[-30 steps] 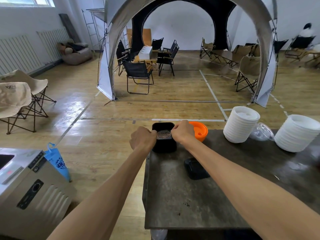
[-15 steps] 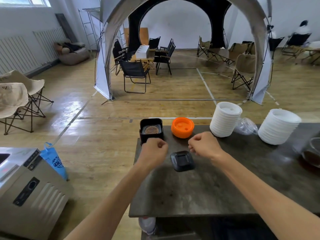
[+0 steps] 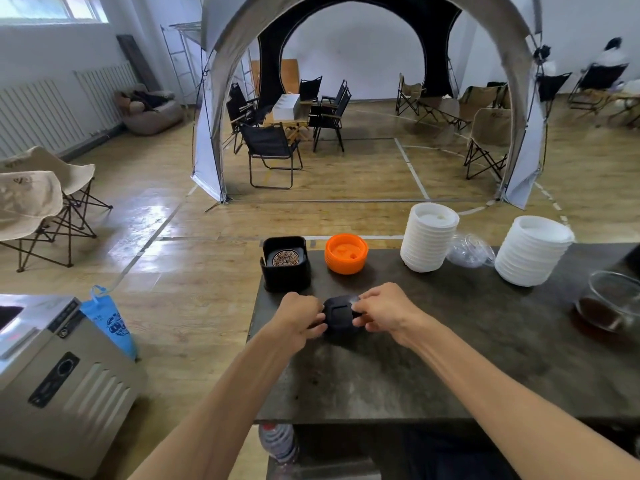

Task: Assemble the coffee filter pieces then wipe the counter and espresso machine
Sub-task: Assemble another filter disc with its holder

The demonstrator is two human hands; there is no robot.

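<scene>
A black square lid piece (image 3: 340, 315) sits on the dark counter (image 3: 433, 368) near its left end. My left hand (image 3: 300, 315) grips its left side and my right hand (image 3: 386, 311) grips its right side. Beyond them, at the counter's far left corner, stands a black square holder (image 3: 285, 276) with a round metal mesh filter (image 3: 283, 258) lying inside it. To the right of the holder rests an orange round cap (image 3: 346, 253).
Two stacks of white lids (image 3: 428, 237) (image 3: 531, 250) stand at the far edge with clear plastic (image 3: 471, 251) between them. A glass vessel of dark liquid (image 3: 613, 303) is at the right. A steel machine (image 3: 59, 372) and blue bag (image 3: 110, 322) are on the floor to the left.
Both hands drew back from the black holder at the far corner and closed on the black lid piece nearer to me. The holder and its mesh filter stayed in place.
</scene>
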